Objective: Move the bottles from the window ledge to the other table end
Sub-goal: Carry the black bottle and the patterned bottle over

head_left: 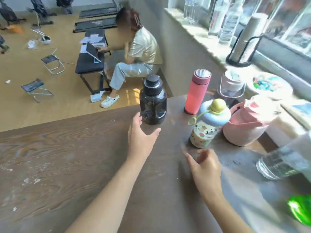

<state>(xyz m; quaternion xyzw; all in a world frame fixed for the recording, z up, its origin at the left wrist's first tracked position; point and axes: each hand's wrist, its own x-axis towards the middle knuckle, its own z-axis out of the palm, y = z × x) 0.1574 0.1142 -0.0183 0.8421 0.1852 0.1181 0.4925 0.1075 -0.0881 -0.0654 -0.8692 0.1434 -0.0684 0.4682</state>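
Black bottle (pixel 153 100) at table (pixel 67 148) edge, left hand (pixel 140 137) spread beside, right hand (pixel 206 167) loose, empty.

A smoky black jug (pixel 153 101) stands at eleven o'clock of a coral-pink flask (pixel 196 95); the cartoon-patterned bottle (pixel 206 125) wears a pale blue lid; the counter (pixel 67 157) is brown woodgrain.

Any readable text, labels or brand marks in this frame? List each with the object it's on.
None legible.
Clear bottle with the red label on the window ledge: print too blurred to read.
Patterned bottle: pictures only, no words discernible.
Papers on the bench: too small to read.
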